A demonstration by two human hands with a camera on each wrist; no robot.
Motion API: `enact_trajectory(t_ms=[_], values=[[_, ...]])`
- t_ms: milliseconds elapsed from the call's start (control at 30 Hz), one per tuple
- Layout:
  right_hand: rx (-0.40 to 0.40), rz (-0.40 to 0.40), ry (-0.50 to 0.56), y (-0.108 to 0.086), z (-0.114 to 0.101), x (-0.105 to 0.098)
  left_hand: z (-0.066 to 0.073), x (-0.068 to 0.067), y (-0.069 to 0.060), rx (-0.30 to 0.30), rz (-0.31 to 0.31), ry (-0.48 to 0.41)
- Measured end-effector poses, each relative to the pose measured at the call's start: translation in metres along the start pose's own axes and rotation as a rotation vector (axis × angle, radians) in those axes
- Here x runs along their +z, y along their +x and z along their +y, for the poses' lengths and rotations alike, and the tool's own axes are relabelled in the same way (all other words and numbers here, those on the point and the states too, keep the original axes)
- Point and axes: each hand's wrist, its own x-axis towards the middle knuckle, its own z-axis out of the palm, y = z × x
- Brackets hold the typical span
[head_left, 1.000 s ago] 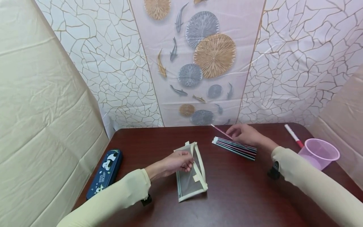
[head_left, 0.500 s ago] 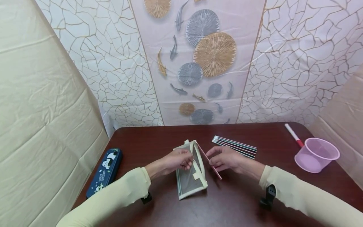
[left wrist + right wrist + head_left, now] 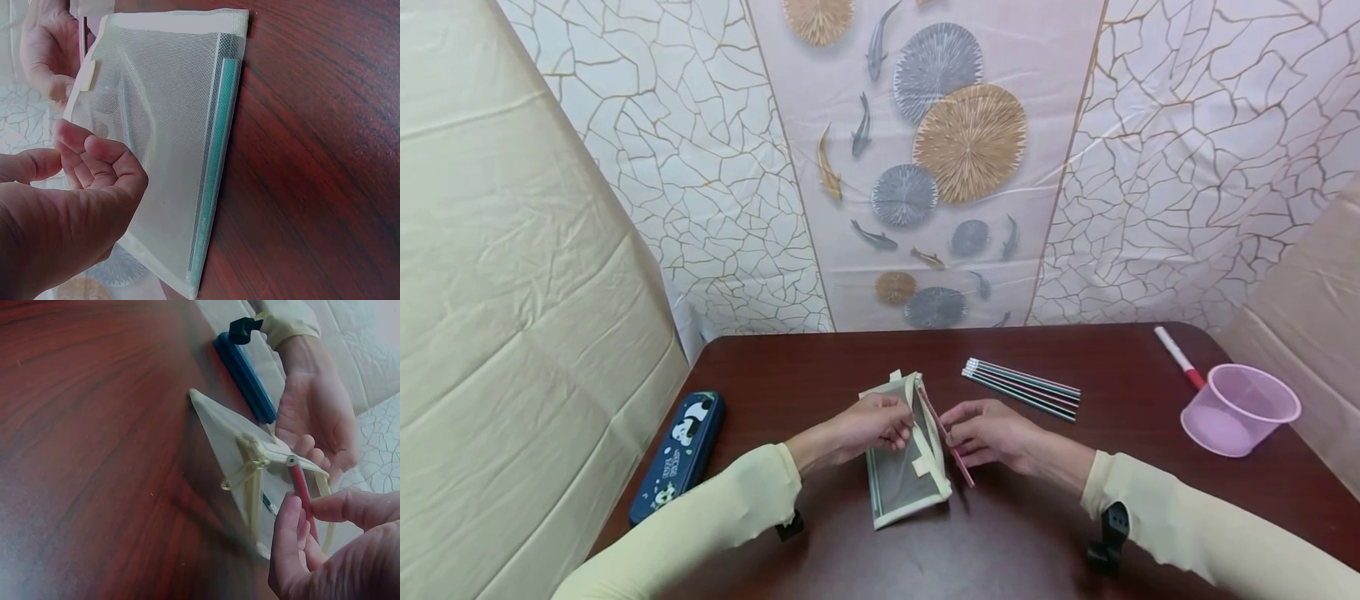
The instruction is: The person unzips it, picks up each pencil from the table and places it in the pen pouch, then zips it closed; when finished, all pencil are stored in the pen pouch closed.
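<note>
A cream-edged mesh pencil pouch point(image 3: 898, 492) stands propped on the table with its zipper side gaping. At the upper rim of its mouth, my left hand point(image 3: 872, 423) pinches the edge between thumb and curled fingers. Right beside the opening, my right hand point(image 3: 1000, 435) pinches a red pencil point(image 3: 300, 482), which slants along the mouth in the head view. Whether the pencil's far tip is inside the pouch I cannot tell. Through the mesh, the left wrist view shows a teal pencil point(image 3: 215, 169) lying along the pouch's bottom.
Several dark striped pencils point(image 3: 1022, 390) lie side by side at the back right. A pink cup point(image 3: 1232, 417) and a red-and-white marker point(image 3: 1177, 354) are at the far right. On the left edge lies a navy pencil case point(image 3: 677, 454) with pandas.
My right hand has carried the red pencil from above the row of pencils leftward and down to the pouch mouth, turning it steeper. My left hand has kept its hold on the pouch.
</note>
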Motion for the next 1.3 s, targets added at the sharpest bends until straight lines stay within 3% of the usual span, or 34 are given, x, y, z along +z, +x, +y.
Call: enact_trajectory(t_ms=[667, 1300], values=[[0.004, -0.043, -0.011, 0.02, -0.01, 0.011, 0.001, 0.003, -0.001, 0.003, -0.022, 0.008], [0.006, -0.097, -0.173, 0.025, -0.016, 0.013, 0.003, 0.009, -0.004, 0.012, -0.044, 0.042]])
